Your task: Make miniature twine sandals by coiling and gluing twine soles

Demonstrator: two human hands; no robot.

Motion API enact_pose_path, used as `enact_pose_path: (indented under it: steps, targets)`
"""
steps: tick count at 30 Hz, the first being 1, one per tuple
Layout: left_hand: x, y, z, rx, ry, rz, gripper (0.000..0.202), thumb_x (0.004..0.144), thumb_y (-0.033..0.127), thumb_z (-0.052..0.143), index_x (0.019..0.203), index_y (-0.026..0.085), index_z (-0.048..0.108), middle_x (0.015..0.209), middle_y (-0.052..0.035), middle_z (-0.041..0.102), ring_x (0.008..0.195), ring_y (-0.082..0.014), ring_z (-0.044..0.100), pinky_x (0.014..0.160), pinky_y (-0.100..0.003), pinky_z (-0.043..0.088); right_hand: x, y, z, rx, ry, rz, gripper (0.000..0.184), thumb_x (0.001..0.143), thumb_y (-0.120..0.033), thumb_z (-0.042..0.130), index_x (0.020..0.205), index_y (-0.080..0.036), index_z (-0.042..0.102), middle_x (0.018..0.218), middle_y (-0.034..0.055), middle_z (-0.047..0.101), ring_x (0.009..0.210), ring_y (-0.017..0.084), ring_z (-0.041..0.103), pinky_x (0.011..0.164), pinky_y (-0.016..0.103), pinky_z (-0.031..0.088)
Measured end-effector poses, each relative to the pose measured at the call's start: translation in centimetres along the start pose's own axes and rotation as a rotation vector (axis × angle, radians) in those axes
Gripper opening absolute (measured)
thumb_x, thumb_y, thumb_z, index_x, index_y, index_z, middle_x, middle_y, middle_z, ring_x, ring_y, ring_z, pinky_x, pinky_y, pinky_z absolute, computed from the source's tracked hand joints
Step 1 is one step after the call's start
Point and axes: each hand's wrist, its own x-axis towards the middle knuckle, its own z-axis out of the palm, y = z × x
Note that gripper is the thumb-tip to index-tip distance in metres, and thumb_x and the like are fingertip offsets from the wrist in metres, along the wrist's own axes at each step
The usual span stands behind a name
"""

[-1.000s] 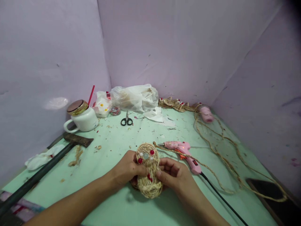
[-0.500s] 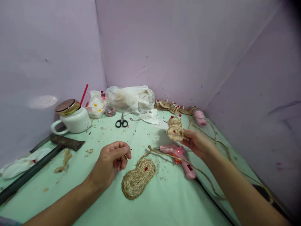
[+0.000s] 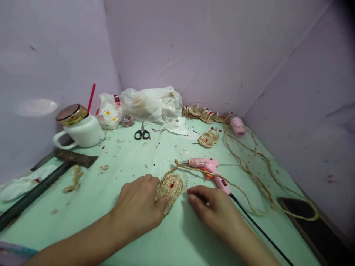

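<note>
A figure-eight coil of braided straw rope (image 3: pixel 173 192) with a red dot lies flat on the table. My left hand (image 3: pixel 141 201) grips its near-left side, thumb on top and the other fingers curled at the edge, covering much of the larger loop. To the right of the coil is my right hand (image 3: pixel 213 207), empty, its fingers bent and the thumb tip slightly apart from them. Beyond it rests a pink glue gun (image 3: pixel 212 166), nozzle pointing left. A loose strand of rope (image 3: pixel 235 186) runs from the coil past the glue gun. Farther back lies a smaller coiled piece (image 3: pixel 208 139) with red-tipped ends.
Small scissors (image 3: pixel 142 133) lie mid-table. At left are a hammer-like tool (image 3: pixel 74 158) and a lidded white mug (image 3: pixel 83 133). A plastic bag (image 3: pixel 155 105), rope pieces (image 3: pixel 203 113) and a pink spool (image 3: pixel 237 126) line the back. A dark phone-like slab (image 3: pixel 305 221) lies right.
My right hand has set the smaller coiled piece down at the back and come nearer, beside the larger coil. My left hand has moved right and down onto that coil.
</note>
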Motion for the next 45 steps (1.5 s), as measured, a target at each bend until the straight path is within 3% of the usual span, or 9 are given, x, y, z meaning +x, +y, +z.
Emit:
enact_pose_path:
  steps: [5,9,17,20,23,25,29,35,45]
  targets:
    - [0.8,-0.8,0.2,-0.115,-0.012,-0.055,0.021,0.076,0.032,0.048,0.091,0.023,0.06,0.083,-0.005,0.065,0.08,-0.0268,0.06,0.066,-0.037,0.04,1.1,0.8,2.3,0.38,-0.032,0.121,0.011,0.068,-0.018,0.055,0.077,-0.018,0.062,0.062,0.0003,0.063,0.054,0.015,0.057,0.047,0.024,0.043]
    - [0.9,-0.9,0.4,-0.296,0.023,0.001,0.024,0.075,0.028,0.049,0.097,0.024,0.058,0.088,-0.003,0.063,0.08,-0.0212,0.058,0.069,-0.033,0.04,0.9,0.9,2.5,0.552,-0.008,0.086,0.008,0.069,-0.019,0.056,0.077,-0.018,0.056,0.063,-0.0016,0.06,0.052,0.012,0.053,0.045,0.021,0.042]
    - [0.5,-0.5,0.6,-0.181,0.051,0.239,0.037,0.068,0.037,0.06,0.101,0.019,0.059,0.097,-0.0085,0.055,0.092,-0.0273,0.05,0.08,-0.04,0.04,-0.7,0.3,2.1,-0.189,0.012,0.045,0.022,0.075,-0.029,0.056,0.054,-0.02,0.058,0.05,0.0013,0.061,0.046,0.016,0.052,0.044,0.025,0.027]
    - [0.4,-0.4,1.0,-0.103,0.073,0.246,0.038,0.065,0.036,0.062,0.099,0.018,0.058,0.095,-0.0091,0.054,0.092,-0.0289,0.047,0.08,-0.043,0.038,-1.0,-0.2,0.8,-0.338,0.111,-0.165,0.011,0.073,-0.027,0.059,0.063,-0.022,0.061,0.056,0.001,0.063,0.05,0.017,0.054,0.046,0.026,0.029]
    - [0.3,-0.2,1.5,-0.085,0.103,0.23,0.037,0.064,0.034,0.062,0.097,0.017,0.057,0.095,-0.0097,0.053,0.092,-0.0296,0.046,0.08,-0.045,0.037,-0.5,-0.6,-0.6,-0.387,0.188,-0.451,0.007,0.075,-0.021,0.055,0.079,-0.021,0.061,0.076,0.0033,0.064,0.069,0.02,0.057,0.057,0.028,0.038]
    - [0.3,0.0,1.7,-0.065,0.119,0.223,0.033,0.064,0.031,0.059,0.094,0.017,0.056,0.093,-0.0102,0.052,0.091,-0.0299,0.045,0.08,-0.045,0.036,0.2,-0.7,-1.0,-0.425,0.111,-0.553,0.011,0.075,-0.018,0.054,0.083,-0.021,0.062,0.085,0.0044,0.064,0.079,0.022,0.055,0.063,0.031,0.039]
    - [0.3,0.1,1.8,-0.033,0.149,0.217,0.026,0.066,0.026,0.052,0.09,0.016,0.055,0.091,-0.0106,0.051,0.09,-0.0288,0.046,0.079,-0.044,0.037,0.8,-0.3,0.2,-0.43,0.0,-0.577,0.014,0.075,-0.016,0.053,0.085,-0.021,0.062,0.092,0.0049,0.063,0.083,0.021,0.052,0.064,0.031,0.04]
    - [0.9,-0.2,1.8,-0.016,0.183,0.311,0.022,0.063,0.025,0.053,0.083,0.016,0.055,0.087,-0.0096,0.052,0.087,-0.0275,0.046,0.081,-0.044,0.037,0.7,0.2,2.4,-0.387,0.124,-0.627,0.009,0.074,-0.016,0.054,0.075,-0.02,0.063,0.078,0.0045,0.063,0.074,0.02,0.051,0.061,0.03,0.038]
    - [1.9,-1.0,2.9,-0.176,0.246,0.432,0.018,0.057,0.02,0.054,0.075,0.016,0.051,0.081,-0.0076,0.051,0.082,-0.0233,0.047,0.078,-0.037,0.041,1.3,0.7,3.0,-0.404,0.221,-0.711,0.012,0.076,-0.016,0.053,0.073,-0.019,0.065,0.075,0.0039,0.063,0.068,0.017,0.052,0.056,0.028,0.035]
